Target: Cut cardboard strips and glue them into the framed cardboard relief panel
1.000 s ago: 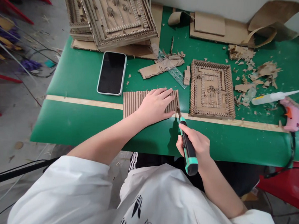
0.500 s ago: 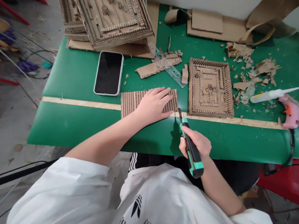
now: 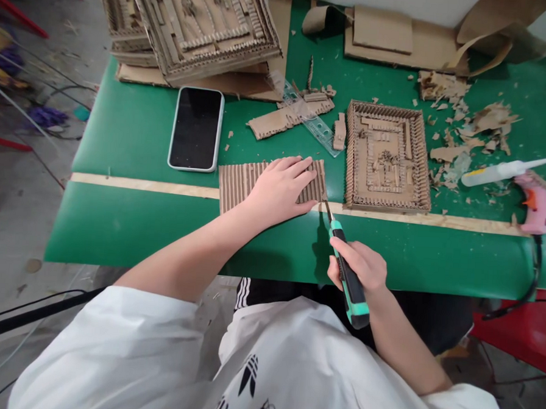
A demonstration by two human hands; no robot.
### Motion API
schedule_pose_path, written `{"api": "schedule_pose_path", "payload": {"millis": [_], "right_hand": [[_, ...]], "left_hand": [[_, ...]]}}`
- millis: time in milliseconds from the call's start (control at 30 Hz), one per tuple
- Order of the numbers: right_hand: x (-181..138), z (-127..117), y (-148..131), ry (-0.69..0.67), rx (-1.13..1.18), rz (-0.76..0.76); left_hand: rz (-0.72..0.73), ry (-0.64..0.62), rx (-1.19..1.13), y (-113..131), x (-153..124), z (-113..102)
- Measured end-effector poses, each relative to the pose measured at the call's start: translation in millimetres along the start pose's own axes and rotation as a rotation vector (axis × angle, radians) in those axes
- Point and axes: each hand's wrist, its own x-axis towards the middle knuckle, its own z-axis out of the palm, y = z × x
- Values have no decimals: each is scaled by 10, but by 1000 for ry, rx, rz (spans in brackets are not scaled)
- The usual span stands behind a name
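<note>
My left hand [image 3: 282, 186] lies flat with its fingers spread on a piece of corrugated cardboard [image 3: 235, 184], pressing it against the table. The ridges of the cardboard face up. In my right hand [image 3: 360, 264] is a green and black utility knife [image 3: 348, 275], gripped around its handle. Its blade [image 3: 328, 210] points away from me and meets the cardboard's right edge, near its lower corner. Just right of the blade stands a shallow cardboard tray [image 3: 386, 204] with ridged walls and small cardboard strips inside.
A phone [image 3: 196, 129] lies left of the cardboard. Behind are a clear ruler [image 3: 320, 130], cardboard scraps [image 3: 277, 122] and stacked cardboard panels [image 3: 216, 67]. To the right are torn paper bits [image 3: 492, 121], a white nozzle bottle [image 3: 494, 173] and a pink glue gun [image 3: 539, 203].
The knife blade has shifted slightly at the cardboard's right edge, and the handle sits a little lower. My left hand stays on the cardboard. The whole view has tilted slightly.
</note>
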Motion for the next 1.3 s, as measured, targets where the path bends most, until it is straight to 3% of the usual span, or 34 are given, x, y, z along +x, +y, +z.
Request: {"api": "schedule_pose_path", "payload": {"millis": [233,433,633,1000,1300], "right_hand": [[11,0,43,-122,-47,-79],[4,9,92,-118,-127,-103],[12,-9,95,-33,-66,-24],[91,60,90,-67,7,1],[272,33,12,9,-7,162]], "left_hand": [[5,3,-9,-1,-3,7],[10,2,-5,-2,-5,-5],[15,6,11,4,2,6],[14,11,20,11,9,2],[15,8,15,2,8,-1]]}}
